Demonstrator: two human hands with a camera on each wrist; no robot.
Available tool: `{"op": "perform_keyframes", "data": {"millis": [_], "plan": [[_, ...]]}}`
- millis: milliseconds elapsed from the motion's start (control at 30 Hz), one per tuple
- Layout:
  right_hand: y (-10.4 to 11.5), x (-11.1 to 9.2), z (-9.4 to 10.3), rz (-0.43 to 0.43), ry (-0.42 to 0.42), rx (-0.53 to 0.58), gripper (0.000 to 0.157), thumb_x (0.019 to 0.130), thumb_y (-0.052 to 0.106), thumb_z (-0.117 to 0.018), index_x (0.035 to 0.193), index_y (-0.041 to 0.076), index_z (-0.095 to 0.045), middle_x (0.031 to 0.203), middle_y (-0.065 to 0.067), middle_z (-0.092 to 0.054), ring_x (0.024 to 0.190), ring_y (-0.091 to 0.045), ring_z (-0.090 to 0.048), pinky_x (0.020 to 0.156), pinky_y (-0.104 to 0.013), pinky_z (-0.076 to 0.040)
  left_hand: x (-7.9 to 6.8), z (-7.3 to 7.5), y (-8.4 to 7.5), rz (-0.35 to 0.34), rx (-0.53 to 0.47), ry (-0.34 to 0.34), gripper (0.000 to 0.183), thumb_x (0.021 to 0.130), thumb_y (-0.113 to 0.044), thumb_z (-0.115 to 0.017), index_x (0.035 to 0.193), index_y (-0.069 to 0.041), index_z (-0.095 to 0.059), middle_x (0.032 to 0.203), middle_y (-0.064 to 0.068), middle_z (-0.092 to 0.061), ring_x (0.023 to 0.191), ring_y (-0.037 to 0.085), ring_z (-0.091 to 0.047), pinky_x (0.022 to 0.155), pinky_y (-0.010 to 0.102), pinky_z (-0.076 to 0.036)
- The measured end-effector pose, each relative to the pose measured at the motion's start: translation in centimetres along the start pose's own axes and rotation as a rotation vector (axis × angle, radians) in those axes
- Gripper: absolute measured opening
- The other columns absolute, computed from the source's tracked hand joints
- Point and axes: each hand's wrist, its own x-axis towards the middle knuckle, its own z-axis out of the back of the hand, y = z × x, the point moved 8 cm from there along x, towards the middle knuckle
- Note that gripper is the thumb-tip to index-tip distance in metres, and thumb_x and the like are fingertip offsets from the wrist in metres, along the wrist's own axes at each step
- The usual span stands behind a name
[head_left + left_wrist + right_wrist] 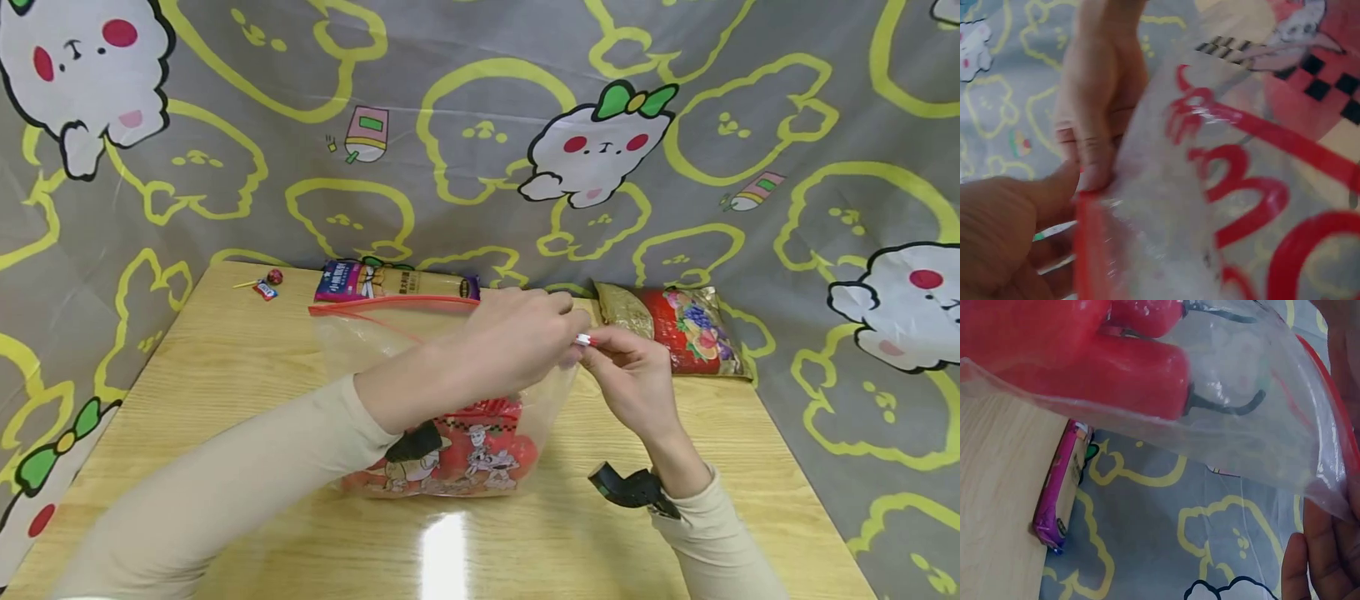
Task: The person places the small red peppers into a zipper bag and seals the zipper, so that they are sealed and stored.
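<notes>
A clear zip bag (551,417) with a red zip strip (390,306), cartoon print and checkered pattern stands on the table. Its mouth gapes at the left. My left hand (498,333) reaches across the bag and pinches the strip's right end. At the same corner my right hand (633,375) pinches the bag's edge between thumb and fingers, beside a small white slider (582,340). In the left wrist view both hands meet at the red strip (1088,250). Red pepper-like shapes (1129,378) with dark stems show through the plastic in the right wrist view.
Behind the bag lies a purple and gold packet (397,281). A red and gold packet (678,329) with a fruit picture is at the back right. A lollipop (274,276) and a small wrapped candy (265,290) lie back left. A patterned cloth (480,167) hangs behind the table.
</notes>
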Motion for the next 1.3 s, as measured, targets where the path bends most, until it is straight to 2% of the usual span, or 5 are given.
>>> {"op": "perform_keyframes", "data": {"millis": [167, 367, 600, 867, 1300], "plan": [[0.4, 0.0, -0.1, 0.008, 0.012, 0.058, 0.010, 0.078, -0.009, -0.064, 0.088, -0.008, -0.066, 0.083, 0.003, -0.069, 0.078, -0.011, -0.065, 0.071, -0.022, -0.050, 0.5, -0.3, 0.2, 0.008, -0.054, -0.025, 0.010, 0.085, -0.025, -0.063, 0.093, -0.019, -0.063, 0.080, -0.007, -0.056, 0.070, 0.011, -0.056, 0.052, 0.026, -0.043], [0.9, 0.0, 0.7, 0.048, -0.042, 0.174, 0.015, 0.079, -0.016, -0.058, 0.094, -0.015, -0.062, 0.085, -0.006, -0.069, 0.074, -0.015, -0.066, 0.070, -0.023, -0.052, 0.3, -0.2, 0.6, -0.007, -0.104, -0.065, 0.018, 0.089, -0.031, -0.056, 0.096, -0.017, -0.064, 0.083, -0.004, -0.058, 0.072, 0.012, -0.058, 0.057, 0.026, -0.045], [1.0, -0.1, 0.7, 0.110, -0.063, 0.129, 0.014, 0.077, -0.022, -0.055, 0.088, -0.016, -0.061, 0.082, -0.005, -0.068, 0.072, -0.014, -0.066, 0.068, -0.023, -0.052, 0.4, -0.1, 0.3, -0.047, -0.107, -0.088, 0.021, 0.090, -0.036, -0.053, 0.092, -0.020, -0.066, 0.077, -0.005, -0.054, 0.063, 0.010, -0.053, 0.051, 0.025, -0.042], [1.5, -0.1, 0.3, 0.144, -0.052, 0.045, 0.015, 0.078, -0.021, -0.054, 0.090, -0.013, -0.060, 0.084, -0.006, -0.064, 0.073, -0.012, -0.064, 0.069, -0.019, -0.049, 0.1, 0.0, 1.2, -0.025, -0.121, -0.066, 0.018, 0.089, -0.032, -0.057, 0.088, -0.015, -0.063, 0.075, -0.003, -0.049, 0.062, 0.011, -0.046, 0.055, 0.023, -0.041], [0.4, -0.1, 1.0, 0.072, -0.086, 0.082, 0.008, 0.084, -0.014, -0.051, 0.091, -0.014, -0.056, 0.075, -0.013, -0.062, 0.069, -0.014, -0.064, 0.069, -0.020, -0.049, -1.6, 0.0, 4.1, 0.017, -0.251, -0.013, 0.014, 0.091, -0.022, -0.055, 0.086, -0.011, -0.061, 0.081, -0.002, -0.056, 0.070, 0.011, -0.051, 0.064, 0.024, -0.042]]}}
